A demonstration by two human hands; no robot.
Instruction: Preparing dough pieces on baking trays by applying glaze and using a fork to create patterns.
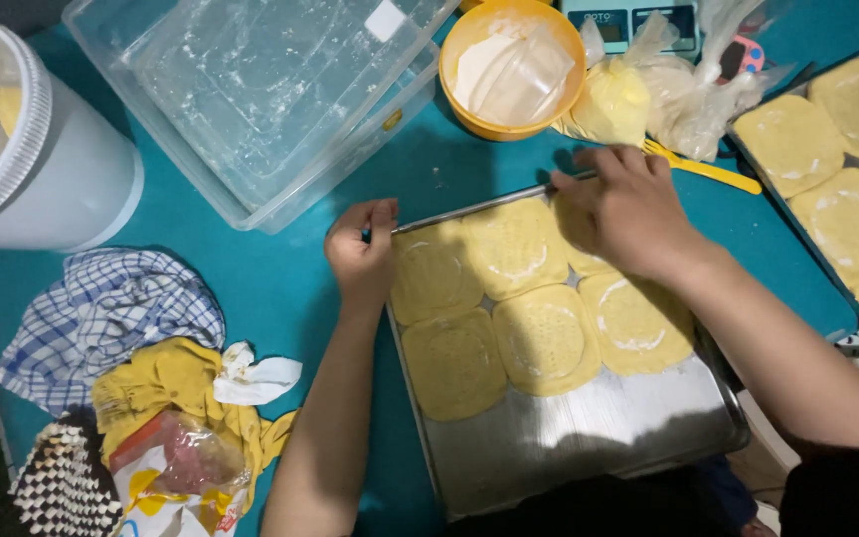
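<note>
Partly hidden—1 dough round (581,261) under right hand (628,211)

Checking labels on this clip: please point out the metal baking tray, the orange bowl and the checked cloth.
metal baking tray (589,423): head view, bare shiny part near the front.
orange bowl (469,114): head view, left side of its rim.
checked cloth (101,308): head view, middle of the crumpled fabric.

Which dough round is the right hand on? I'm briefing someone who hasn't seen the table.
Find the metal baking tray on the teal table, gripped at its far-left corner by the left hand. Six yellow dough rounds lie in two rows. The right hand covers the far-right dough round, the only one mostly hidden.
</note>
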